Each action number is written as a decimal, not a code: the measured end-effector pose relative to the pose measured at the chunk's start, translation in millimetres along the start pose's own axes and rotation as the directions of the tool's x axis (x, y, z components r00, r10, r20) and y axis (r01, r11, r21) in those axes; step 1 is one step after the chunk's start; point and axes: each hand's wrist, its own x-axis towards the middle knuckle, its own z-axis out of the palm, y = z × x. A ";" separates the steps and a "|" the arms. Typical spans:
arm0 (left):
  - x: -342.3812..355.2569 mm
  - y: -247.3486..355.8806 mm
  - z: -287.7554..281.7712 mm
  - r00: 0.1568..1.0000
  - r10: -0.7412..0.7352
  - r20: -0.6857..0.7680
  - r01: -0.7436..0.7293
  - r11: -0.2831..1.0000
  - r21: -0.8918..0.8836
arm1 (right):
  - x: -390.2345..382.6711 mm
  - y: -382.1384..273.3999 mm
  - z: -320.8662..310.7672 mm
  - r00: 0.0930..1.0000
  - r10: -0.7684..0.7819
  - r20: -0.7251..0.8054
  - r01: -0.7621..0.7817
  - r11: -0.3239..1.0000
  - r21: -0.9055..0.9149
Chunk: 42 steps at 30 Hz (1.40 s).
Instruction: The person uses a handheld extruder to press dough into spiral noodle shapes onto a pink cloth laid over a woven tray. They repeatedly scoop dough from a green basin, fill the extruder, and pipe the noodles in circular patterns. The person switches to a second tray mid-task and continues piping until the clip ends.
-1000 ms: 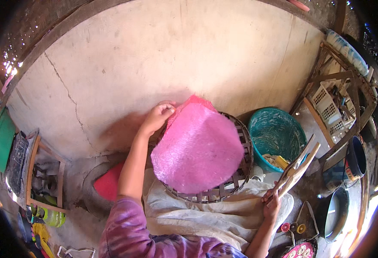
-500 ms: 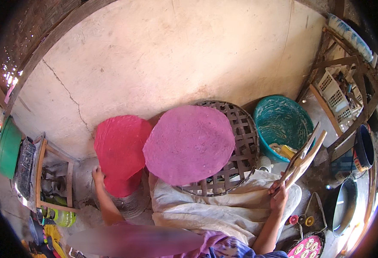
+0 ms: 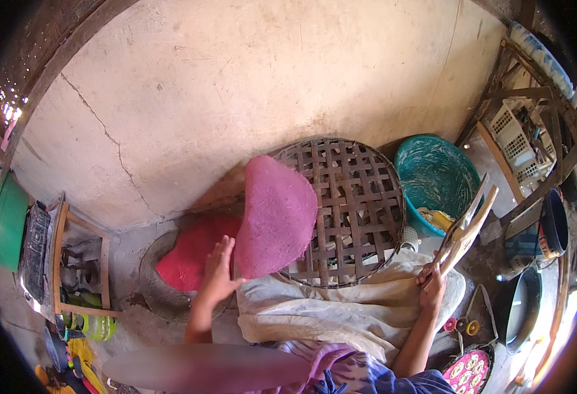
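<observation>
My left hand [image 3: 223,272] is raised with fingers apart beside the lower left edge of a limp pink round sheet [image 3: 275,217], which is curved over on the left part of a woven lattice tray [image 3: 354,223]. A red sheet [image 3: 183,253] lies beside it, on a round grey object [image 3: 160,289] low on the floor. My right hand [image 3: 433,284] grips long pale wooden slats [image 3: 462,240] at the right. A pale cloth [image 3: 315,312] spreads below the tray, over my lap.
A teal basin [image 3: 436,171] with white residue stands behind the slats, near a wooden rack [image 3: 505,174] with white crates [image 3: 508,131]. Dark buckets [image 3: 551,223] are at right, a pink-lined tray [image 3: 466,368] at lower right. A wooden stool [image 3: 82,262] and green tub [image 3: 9,223] are left.
The pink sheet has shifted left and curled up, baring much of the lattice. My left hand went down to the red sheet, which now lies lower, then rose beside the pink one.
</observation>
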 end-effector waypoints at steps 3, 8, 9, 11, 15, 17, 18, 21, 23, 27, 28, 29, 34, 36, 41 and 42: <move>8.8 71.7 -12.9 1.000 -0.009 0.006 0.008 0.999 0.040 | -2.2 0.3 0.7 1.000 0.007 0.003 -0.007 1.000 -0.006; 38.6 83.6 -44.0 0.957 0.231 0.175 -0.265 0.942 0.206 | -0.9 2.4 -0.8 1.000 0.020 0.003 -0.020 1.000 -0.003; 49.2 83.3 -52.8 0.953 0.215 0.214 -0.243 0.963 0.118 | -0.7 2.8 -1.5 1.000 0.011 0.009 -0.011 1.000 -0.018; 77.6 82.9 -81.5 0.934 -0.038 0.355 0.026 0.999 0.041 | -0.9 3.1 -2.9 1.000 0.027 -0.017 -0.027 0.999 -0.039; 113.2 102.9 -147.2 0.947 0.001 -0.322 -0.181 0.828 -0.530 | -3.8 1.8 -3.5 0.999 0.040 -0.024 -0.040 0.999 0.005; 112.2 124.8 -164.3 0.940 0.058 -0.337 -0.218 0.862 -0.458 | -5.3 1.0 -2.6 0.999 0.040 -0.021 -0.039 0.999 0.026; 113.4 140.4 -160.9 0.956 0.130 -0.264 -0.220 0.910 -0.350 | -5.8 0.9 -2.1 1.000 0.030 -0.010 -0.029 0.999 0.041; 134.5 196.2 -112.7 0.919 0.331 -0.213 -0.372 0.909 -0.190 | -6.2 1.4 -1.7 1.000 0.025 -0.002 -0.025 0.998 0.065; 154.5 227.0 -69.5 0.872 0.460 -0.168 -0.472 0.881 -0.035 | -5.9 2.2 -2.2 1.000 0.027 -0.009 -0.026 0.998 0.062; 154.3 255.8 7.5 0.877 0.438 0.197 -0.460 0.885 0.077 | -7.0 4.0 -4.5 1.000 0.018 -0.015 -0.017 0.999 0.042; 149.2 258.2 22.1 0.858 0.435 0.272 -0.471 0.879 0.081 | -7.3 4.2 -5.0 1.000 0.008 0.005 -0.008 0.998 0.055; 143.0 259.4 34.5 0.842 0.464 0.276 -0.495 0.867 0.053 | -7.7 4.5 -5.1 1.000 0.001 0.004 -0.001 0.999 0.036; 122.5 260.0 60.8 0.801 0.525 0.288 -0.537 0.843 -0.043 | -6.7 4.5 -4.9 1.000 0.025 -0.017 -0.024 0.998 0.059; 121.3 261.1 60.5 0.796 0.512 0.322 -0.530 0.847 -0.039 | -5.2 5.3 -5.9 0.999 0.033 -0.007 -0.033 0.997 0.075; 139.1 251.2 56.7 0.751 0.521 0.405 -0.493 0.851 -0.180 | -4.0 8.6 -8.2 0.999 0.038 0.007 -0.038 0.999 0.030; 148.1 246.1 55.8 0.776 0.494 0.392 -0.494 0.862 -0.109 | -5.8 7.2 -7.1 1.000 0.018 0.017 -0.018 1.000 0.024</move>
